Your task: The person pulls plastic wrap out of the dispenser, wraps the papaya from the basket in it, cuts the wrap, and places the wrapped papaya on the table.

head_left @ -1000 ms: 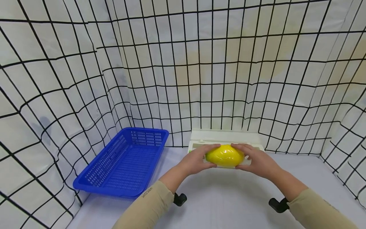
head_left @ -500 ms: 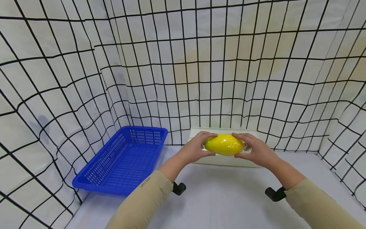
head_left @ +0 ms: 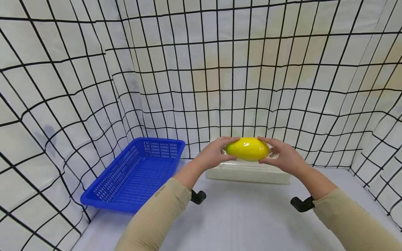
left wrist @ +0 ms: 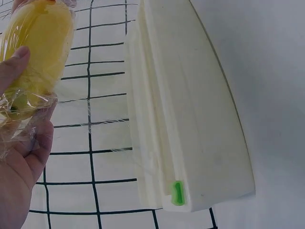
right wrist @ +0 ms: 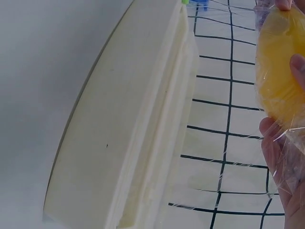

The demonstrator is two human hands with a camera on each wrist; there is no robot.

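A glossy yellow mango (head_left: 248,149), greenish at its left end, is held level between both hands, raised in front of a long off-white cling film dispenser (head_left: 248,173). My left hand (head_left: 214,152) grips its left end, thumb below and fingers on top. The right hand (head_left: 285,157) grips the other end the same way. Crumpled clear cling film (left wrist: 28,107) wraps the fruit and bunches at the left fingers in the left wrist view. Thin film streaks cross the space between mango and dispenser in both wrist views. A green tab (left wrist: 177,192) sits at one dispenser end.
A blue perforated plastic basket (head_left: 132,183) stands on the white table (head_left: 245,219) to the left. White walls with black grid netting (head_left: 248,76) enclose the back and both sides. Black wrist mounts (head_left: 198,197) hang below the forearms.
Both hands have lifted the mango up from over the dispenser. The dispenser, open-lidded a second ago with its inside showing, now shows its front face, the lid no longer standing up behind.
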